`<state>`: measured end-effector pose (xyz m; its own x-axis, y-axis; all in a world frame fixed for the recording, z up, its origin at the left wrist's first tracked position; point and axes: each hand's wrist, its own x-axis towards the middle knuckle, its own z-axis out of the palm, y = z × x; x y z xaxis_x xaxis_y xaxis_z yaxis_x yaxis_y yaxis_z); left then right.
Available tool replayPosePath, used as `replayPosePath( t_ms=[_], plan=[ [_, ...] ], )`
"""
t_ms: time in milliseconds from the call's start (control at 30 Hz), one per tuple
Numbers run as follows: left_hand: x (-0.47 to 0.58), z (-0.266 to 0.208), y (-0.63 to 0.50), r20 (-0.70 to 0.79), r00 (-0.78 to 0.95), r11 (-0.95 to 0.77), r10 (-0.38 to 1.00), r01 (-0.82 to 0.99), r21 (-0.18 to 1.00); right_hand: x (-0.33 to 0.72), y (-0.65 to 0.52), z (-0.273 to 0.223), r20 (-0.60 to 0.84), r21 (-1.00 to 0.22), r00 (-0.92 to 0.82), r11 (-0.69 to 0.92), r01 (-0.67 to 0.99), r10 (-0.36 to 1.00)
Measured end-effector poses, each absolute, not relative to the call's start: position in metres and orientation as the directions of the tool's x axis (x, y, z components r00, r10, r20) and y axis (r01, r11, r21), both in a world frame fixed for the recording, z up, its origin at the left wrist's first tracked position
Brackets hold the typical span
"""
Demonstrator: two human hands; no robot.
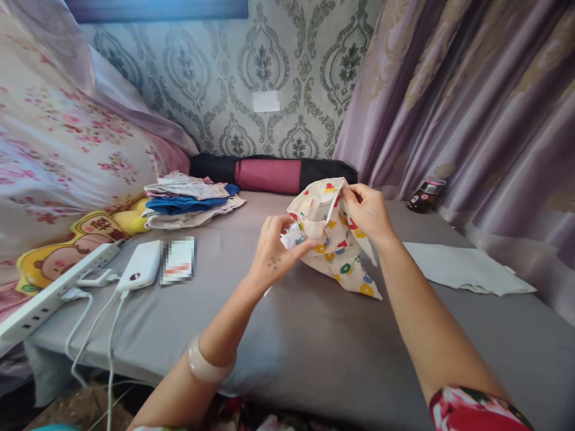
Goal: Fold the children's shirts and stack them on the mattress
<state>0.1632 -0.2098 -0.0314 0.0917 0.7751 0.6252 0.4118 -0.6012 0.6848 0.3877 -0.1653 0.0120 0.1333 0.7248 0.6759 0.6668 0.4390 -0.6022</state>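
Note:
A cream piece of cloth clothing point(345, 263) with red, yellow, green and blue prints hangs between my hands just above the grey-covered surface. Its upper opening is spread and faces me partly; the exact kind of garment cannot be made out. My left hand point(272, 254) grips the near left edge between thumb and fingers. At the upper right of the opening, my right hand point(371, 209) pinches the rim with its fingers closed. The lower part dangles to a pointed corner at the right.
Folded clothes point(188, 200) are stacked at the back left. Nearer lie a white power bank point(142, 263), a pixelated packet-like item point(178, 260) and a power strip point(58, 287) with cables. A pale folded cloth point(467, 267) and dark bottle point(426, 196) are right; a bolster point(269, 174) lies behind.

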Motion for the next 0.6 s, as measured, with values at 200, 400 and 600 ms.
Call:
replayPosePath(
  t_ms=[200, 400, 600],
  plan=[
    [0.17, -0.051, -0.211, 0.578, 0.059, -0.54, 0.814, 0.447, 0.713, 0.391, -0.179, 0.02, 0.698, -0.575, 0.13, 0.444, 0.687, 0.704],
    [0.147, -0.045, -0.194, 0.541, 0.065, -0.534, 0.838, 0.301, 0.791, 0.424, -0.193, 0.026, 0.68, -0.604, 0.153, 0.43, 0.671, 0.717],
    [0.131, -0.024, -0.182, 0.612, 0.027, -0.571, 0.79, 0.396, 0.719, 0.443, -0.201, 0.029, 0.622, -0.621, 0.105, 0.407, 0.671, 0.776]
  ],
)
